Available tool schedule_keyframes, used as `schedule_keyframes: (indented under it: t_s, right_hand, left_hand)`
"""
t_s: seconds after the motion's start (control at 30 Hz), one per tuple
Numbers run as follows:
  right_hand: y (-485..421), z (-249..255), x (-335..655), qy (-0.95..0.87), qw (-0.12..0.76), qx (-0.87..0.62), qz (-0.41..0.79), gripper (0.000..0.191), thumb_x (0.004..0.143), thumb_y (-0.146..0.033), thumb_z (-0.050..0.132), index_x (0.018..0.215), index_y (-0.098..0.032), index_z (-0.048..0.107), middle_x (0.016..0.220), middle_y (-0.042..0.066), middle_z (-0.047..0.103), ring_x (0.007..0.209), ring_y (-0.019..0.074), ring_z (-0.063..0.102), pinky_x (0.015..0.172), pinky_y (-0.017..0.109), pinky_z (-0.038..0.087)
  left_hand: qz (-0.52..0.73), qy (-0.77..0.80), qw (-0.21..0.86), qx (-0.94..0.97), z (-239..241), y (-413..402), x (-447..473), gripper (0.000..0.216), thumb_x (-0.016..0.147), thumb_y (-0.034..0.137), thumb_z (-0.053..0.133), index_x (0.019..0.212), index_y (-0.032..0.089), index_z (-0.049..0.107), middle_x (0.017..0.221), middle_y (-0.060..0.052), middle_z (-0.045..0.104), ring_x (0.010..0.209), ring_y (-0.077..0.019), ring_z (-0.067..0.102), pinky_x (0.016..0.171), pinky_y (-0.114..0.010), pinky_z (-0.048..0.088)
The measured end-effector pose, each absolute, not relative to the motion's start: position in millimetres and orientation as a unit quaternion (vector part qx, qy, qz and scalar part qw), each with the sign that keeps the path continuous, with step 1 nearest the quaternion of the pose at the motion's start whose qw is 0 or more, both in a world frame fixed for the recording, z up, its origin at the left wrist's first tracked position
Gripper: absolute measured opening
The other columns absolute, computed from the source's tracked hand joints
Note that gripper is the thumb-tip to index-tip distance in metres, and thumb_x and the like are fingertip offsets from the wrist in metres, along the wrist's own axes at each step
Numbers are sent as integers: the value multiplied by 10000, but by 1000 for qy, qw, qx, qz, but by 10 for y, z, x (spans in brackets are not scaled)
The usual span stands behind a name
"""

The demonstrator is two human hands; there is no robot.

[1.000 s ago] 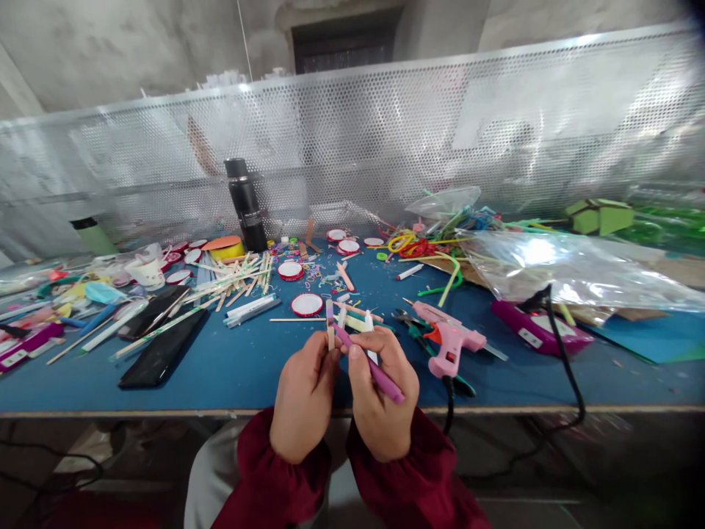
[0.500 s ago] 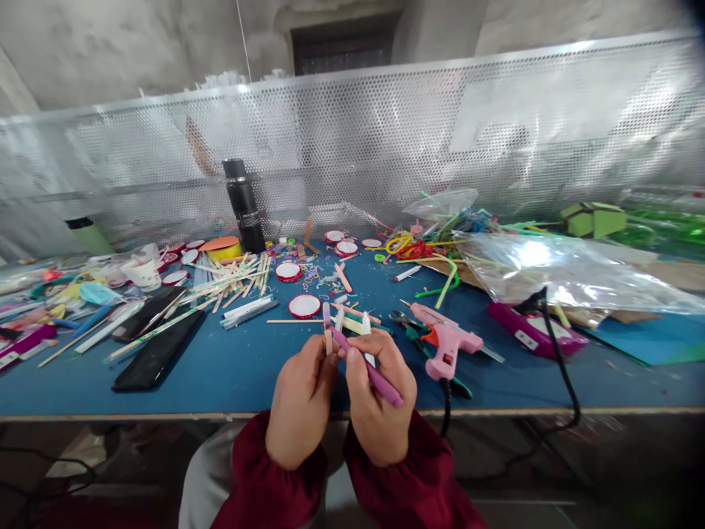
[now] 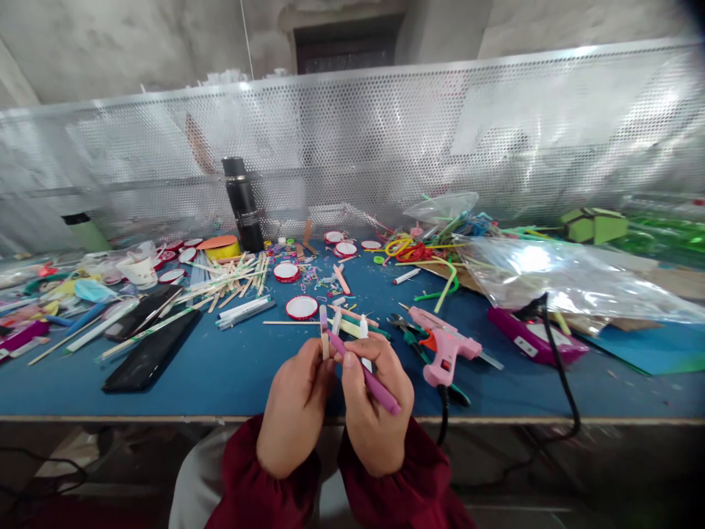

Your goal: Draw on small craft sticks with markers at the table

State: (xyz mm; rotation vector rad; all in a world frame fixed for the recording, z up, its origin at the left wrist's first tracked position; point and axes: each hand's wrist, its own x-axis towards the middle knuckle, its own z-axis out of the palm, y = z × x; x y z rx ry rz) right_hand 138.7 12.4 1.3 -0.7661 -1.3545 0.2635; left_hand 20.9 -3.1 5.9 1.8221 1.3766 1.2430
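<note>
My left hand (image 3: 291,411) is closed on a wooden craft stick (image 3: 324,332) with a purple-tinted tip, held upright near the front edge of the blue table (image 3: 231,367). My right hand (image 3: 374,411) grips a purple marker (image 3: 366,376), its tip touching the stick. A white stick or tube (image 3: 364,336) also pokes up from behind my right fingers. Both hands sit close together, in dark red sleeves.
A pink glue gun (image 3: 443,345) with a black cord lies right of my hands, pliers (image 3: 405,327) beside it. Red-rimmed lids (image 3: 301,307), loose wooden sticks (image 3: 236,283), a black bottle (image 3: 242,206), black phones (image 3: 146,353), a purple device (image 3: 532,339) and a plastic bag (image 3: 562,275) crowd the table.
The hands hold the same grip on the stick and marker. The view has shifted slightly, so both hands sit a little lower and further left in the picture.
</note>
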Motion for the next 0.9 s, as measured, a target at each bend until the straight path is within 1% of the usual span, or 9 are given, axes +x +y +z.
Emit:
schedule_keyframes:
  t_s: [0.23, 0.33, 0.53, 0.73, 0.83, 0.9]
  right_hand:
    - [116, 15, 1393, -611, 705, -344, 111, 92, 955, -178, 573, 936, -247, 631, 825, -13, 689, 791, 177, 641, 983, 448, 458]
    - [109, 25, 1392, -610, 703, -347, 111, 94, 960, -184, 564, 929, -245, 628, 814, -7, 685, 783, 182, 641, 971, 451, 465]
    - [103, 31, 1395, -612, 700, -351, 109, 102, 963, -183, 556, 925, -249, 623, 821, -10, 688, 775, 177, 650, 986, 452, 457]
    - [116, 56, 1382, -609, 691, -366, 128, 126, 973, -202, 540, 892, -239, 629, 807, 6, 679, 773, 180, 637, 845, 383, 489]
    - [133, 83, 1366, -598, 687, -384, 149, 156, 975, -244, 541, 847, -227, 628, 787, 13, 669, 759, 183, 617, 771, 354, 480]
    - [144, 126, 1353, -588, 685, -394, 175, 189, 973, -274, 542, 810, -220, 622, 772, 14, 654, 756, 183, 606, 738, 336, 468]
  left_hand:
    - [468, 507, 281, 667, 73, -35, 216, 305, 1061, 475, 422, 949, 226, 557, 875, -19, 636, 794, -184, 548, 717, -285, 384]
    - [466, 505, 284, 668, 80, -34, 217, 304, 1063, 467, 418, 947, 225, 560, 876, -21, 641, 803, -185, 557, 725, -286, 393]
    - [458, 501, 282, 678, 86, -45, 211, 273, 1065, 424, 427, 1029, 220, 604, 983, -44, 695, 846, -189, 593, 776, -295, 421]
    - [468, 488, 276, 683, 75, -39, 200, 221, 1045, 375, 471, 1062, 215, 623, 1018, -57, 705, 883, -196, 621, 806, -294, 458]
    - [469, 495, 281, 675, 63, -28, 202, 234, 1046, 389, 461, 1064, 212, 613, 1021, -64, 702, 907, -203, 630, 809, -295, 464]
    - [470, 504, 284, 667, 53, -17, 202, 243, 1045, 404, 455, 1052, 209, 599, 988, -63, 694, 900, -207, 628, 800, -295, 463]
